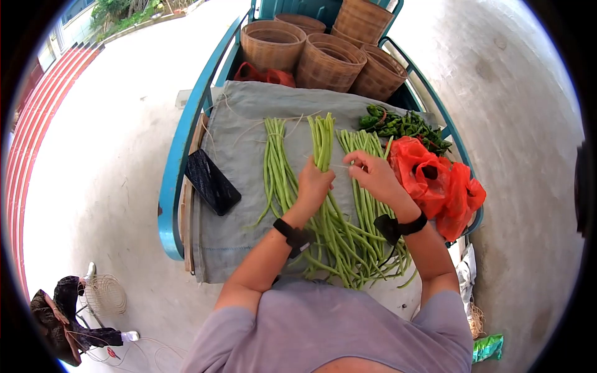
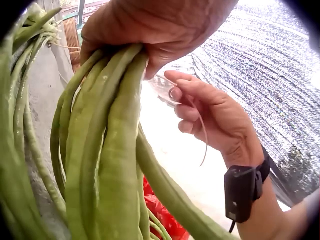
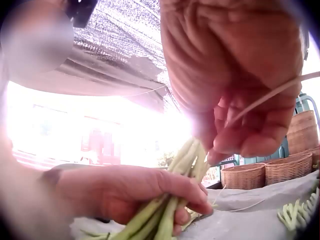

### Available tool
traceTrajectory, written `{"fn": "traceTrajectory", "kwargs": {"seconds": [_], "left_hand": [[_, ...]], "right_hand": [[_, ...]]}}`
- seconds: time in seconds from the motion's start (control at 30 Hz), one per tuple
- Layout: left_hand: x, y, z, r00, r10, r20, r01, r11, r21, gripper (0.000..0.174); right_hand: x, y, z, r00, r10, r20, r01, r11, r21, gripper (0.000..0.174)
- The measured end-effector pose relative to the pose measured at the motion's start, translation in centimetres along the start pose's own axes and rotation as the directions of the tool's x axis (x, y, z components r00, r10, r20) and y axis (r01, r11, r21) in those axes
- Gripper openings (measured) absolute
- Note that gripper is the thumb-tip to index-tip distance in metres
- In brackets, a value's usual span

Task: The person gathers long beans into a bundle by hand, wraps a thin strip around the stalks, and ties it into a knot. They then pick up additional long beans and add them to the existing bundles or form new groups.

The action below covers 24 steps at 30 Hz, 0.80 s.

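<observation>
A bunch of long green beans point(image 1: 322, 140) is gripped near its upper end by my left hand point(image 1: 315, 186), fingers curled round the stems. My right hand point(image 1: 378, 179) is just right of the bunch and pinches a thin pale strand point(image 2: 204, 131) between thumb and fingers. One end of the strand runs toward the left hand; the other hangs loose. A second bunch of beans point(image 1: 274, 146) lies to the left, tied near its top. More long beans point(image 1: 362, 142) lie on the right, under the right hand. The lower ends of the beans spread toward my body.
A grey cloth point(image 1: 239, 118) covers the blue cart bed point(image 1: 172, 205). Wicker baskets point(image 1: 273, 46) stand at the back. Green peppers point(image 1: 410, 127) and red plastic bags point(image 1: 429, 180) lie right; a flat black object point(image 1: 212, 182) lies left. Thin strands point(image 1: 249, 127) cross the cloth.
</observation>
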<state>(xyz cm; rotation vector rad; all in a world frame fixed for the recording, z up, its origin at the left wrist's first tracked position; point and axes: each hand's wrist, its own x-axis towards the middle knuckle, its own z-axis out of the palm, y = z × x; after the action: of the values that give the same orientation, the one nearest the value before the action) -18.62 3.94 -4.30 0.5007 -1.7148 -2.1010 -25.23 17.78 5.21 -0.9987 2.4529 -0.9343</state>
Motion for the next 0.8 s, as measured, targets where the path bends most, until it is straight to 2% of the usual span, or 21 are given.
{"fn": "traceTrajectory", "kwargs": {"seconds": [0.07, 0.17, 0.23, 0.27, 0.33, 0.37, 0.4, 0.43, 0.47, 0.53, 0.57, 0.63, 0.73, 0.77, 0.8], "left_hand": [[0.0, -0.4, 0.3, 1.000, 0.008, -0.003, -0.008, 0.999, 0.040, 0.032], [0.2, -1.0, 0.7, 0.999, 0.028, -0.021, -0.024, 0.988, 0.150, 0.034], [0.4, -1.4, 1.1, 0.997, 0.064, -0.049, -0.050, 0.968, 0.245, 0.035], [0.3, -1.6, 1.3, 0.995, 0.087, -0.041, -0.076, 0.970, 0.230, 0.034], [0.0, -1.1, 1.7, 0.990, 0.137, -0.025, -0.129, 0.971, 0.201, 0.031], [-0.1, -0.9, 1.6, 0.981, 0.192, 0.009, -0.189, 0.953, 0.237, 0.031], [-0.4, -0.1, 1.4, 0.969, 0.245, 0.045, -0.248, 0.930, 0.271, 0.030], [-0.4, -0.1, 1.4, 0.954, 0.290, 0.074, -0.298, 0.900, 0.319, 0.030], [-0.5, -0.1, 1.4, 0.937, 0.334, 0.103, -0.348, 0.864, 0.363, 0.031], [-0.1, -1.0, 1.6, 0.901, 0.407, 0.150, -0.426, 0.770, 0.475, 0.032], [-0.2, -1.1, 1.8, 0.920, 0.365, 0.140, -0.388, 0.807, 0.445, 0.033], [-0.9, 0.1, 1.9, 0.952, 0.282, 0.120, -0.306, 0.873, 0.381, 0.036], [-1.4, 1.1, 0.9, 0.901, 0.351, 0.257, -0.416, 0.866, 0.276, 0.031], [-1.6, 1.6, 0.4, 0.904, 0.293, 0.312, -0.358, 0.917, 0.176, 0.029], [-1.9, 2.2, -0.2, 0.897, 0.240, 0.371, -0.288, 0.955, 0.078, 0.027]], "right_hand": [[0.0, -0.4, -1.0, 0.976, 0.063, 0.208, -0.123, 0.950, 0.287, 0.024], [-0.5, -2.4, -1.9, 0.939, 0.047, 0.340, -0.256, 0.756, 0.602, 0.026], [-0.2, -4.1, -1.8, 0.943, 0.010, 0.332, -0.256, 0.660, 0.706, 0.026], [0.0, -4.7, -1.7, 0.945, -0.007, 0.326, -0.256, 0.606, 0.753, 0.026], [0.8, -4.5, -1.1, 0.969, -0.073, 0.236, -0.059, 0.859, 0.508, 0.025], [1.2, -4.5, -0.8, 0.972, -0.119, 0.201, 0.043, 0.936, 0.350, 0.025], [1.4, -5.8, -0.9, 0.967, -0.159, 0.198, 0.141, 0.985, 0.098, 0.022], [1.4, -7.8, -1.2, 0.959, -0.196, 0.205, 0.230, 0.960, -0.160, 0.020], [1.6, -9.0, -1.4, 0.948, -0.229, 0.221, 0.303, 0.862, -0.407, 0.019], [3.1, -8.9, -1.2, 0.892, -0.405, 0.202, 0.452, 0.802, -0.391, 0.015], [3.9, -8.9, -1.3, 0.851, -0.488, 0.193, 0.523, 0.760, -0.385, 0.013], [5.3, -9.4, -2.5, 0.894, -0.360, 0.268, 0.426, 0.868, -0.256, 0.012], [8.1, -8.6, -5.0, 0.886, -0.198, 0.418, 0.223, 0.975, -0.011, 0.013], [8.8, -8.2, -5.9, 0.865, -0.157, 0.476, 0.139, 0.988, 0.072, 0.013], [8.9, -8.6, -6.9, 0.868, -0.095, 0.488, 0.097, 0.995, 0.020, 0.018]]}}
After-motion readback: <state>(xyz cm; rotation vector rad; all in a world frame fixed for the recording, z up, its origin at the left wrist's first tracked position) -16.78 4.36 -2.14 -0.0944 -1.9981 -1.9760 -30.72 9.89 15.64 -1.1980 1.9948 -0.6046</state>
